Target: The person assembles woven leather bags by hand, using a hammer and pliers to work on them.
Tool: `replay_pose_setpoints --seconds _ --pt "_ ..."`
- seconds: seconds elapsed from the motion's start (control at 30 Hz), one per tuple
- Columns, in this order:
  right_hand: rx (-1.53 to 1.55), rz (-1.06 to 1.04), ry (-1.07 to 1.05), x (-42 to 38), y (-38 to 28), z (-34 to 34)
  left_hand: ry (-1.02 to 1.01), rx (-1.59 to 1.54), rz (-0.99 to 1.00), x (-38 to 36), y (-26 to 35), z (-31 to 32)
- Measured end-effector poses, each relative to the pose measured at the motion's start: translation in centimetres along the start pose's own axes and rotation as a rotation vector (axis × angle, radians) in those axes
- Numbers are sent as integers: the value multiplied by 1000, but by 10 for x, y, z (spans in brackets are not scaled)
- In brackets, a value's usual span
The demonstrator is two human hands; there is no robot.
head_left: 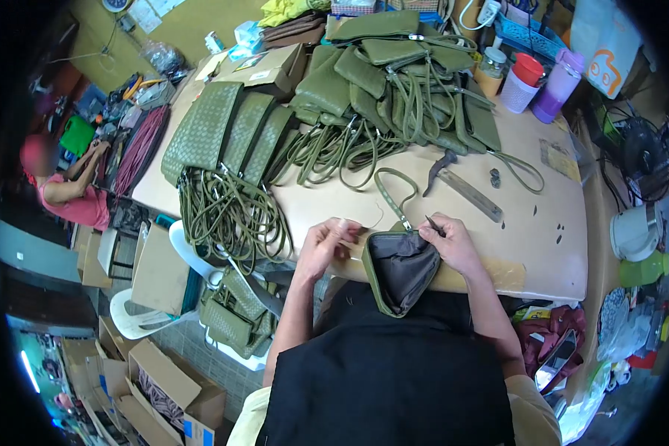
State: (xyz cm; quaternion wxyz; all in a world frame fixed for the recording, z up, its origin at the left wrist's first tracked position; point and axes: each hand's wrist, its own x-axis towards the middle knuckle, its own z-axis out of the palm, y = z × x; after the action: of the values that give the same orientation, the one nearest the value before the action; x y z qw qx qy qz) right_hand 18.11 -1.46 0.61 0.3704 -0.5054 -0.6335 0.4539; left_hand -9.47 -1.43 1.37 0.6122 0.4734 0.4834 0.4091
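An olive green pouch (370,271) lies open at the table's front edge, its dark grey lining showing and a wrist strap (401,201) looping up behind it. My right hand (450,241) pinches the pouch's upper right rim and also has a small dark pointed tool between its fingers. To the left of the pouch is my left hand (331,241), its thumb and fingertips drawn together; a thin thread curves up near them. Whether the fingertips hold that thread is too small to tell.
Piles of green pouches (357,85) and woven pouches (204,126) with straps cover the table's back and left. A flat metal bar (470,195) lies right of centre. Cups (519,85) and a bottle (559,85) stand back right. Another person (74,189) works at far left.
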Motion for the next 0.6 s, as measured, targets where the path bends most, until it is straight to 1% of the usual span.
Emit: replay_pose_setpoints --seconds 0.03,0.07,0.1,0.13,0.2,0.23,0.27,0.3,0.33,0.4,0.43,0.47,0.53,0.57,0.6 --pt "-2 0 -10 -1 -8 0 -81 23 -34 -3 4 2" --pt "-98 -33 93 -4 -21 2 -73 19 -33 -3 5 3" --pt "-192 -66 198 -6 -33 5 -125 14 -54 -3 5 5" --pt "-191 -66 194 -8 -42 8 -178 10 -74 -3 5 8" --pt "-153 -71 170 -11 -56 14 -164 47 -51 4 -4 14" --pt "-230 -147 166 -13 -63 17 -155 9 27 7 -9 16" --pt "-233 -145 171 -13 -64 19 -145 -30 106 10 -12 19" --pt "-365 -139 126 -14 -65 20 -109 -115 94 10 -9 26" --pt "-494 -133 82 -14 -65 21 -114 -113 95 12 -14 27" --pt "-454 -142 99 -11 -58 18 -82 -376 -48 17 -21 28" --pt "-371 -118 82 -10 -55 16 -91 -680 -152 15 -16 22" --pt "-288 -90 63 -11 -53 15 58 -886 -226 18 -10 21" --pt "-282 -86 70 -13 -55 15 19 -1116 -62 28 -17 5" --pt "-275 -84 77 -13 -56 15 -193 -967 227 32 -28 -4" --pt "-277 -83 83 -13 -59 15 -170 -603 203 28 -22 -11"
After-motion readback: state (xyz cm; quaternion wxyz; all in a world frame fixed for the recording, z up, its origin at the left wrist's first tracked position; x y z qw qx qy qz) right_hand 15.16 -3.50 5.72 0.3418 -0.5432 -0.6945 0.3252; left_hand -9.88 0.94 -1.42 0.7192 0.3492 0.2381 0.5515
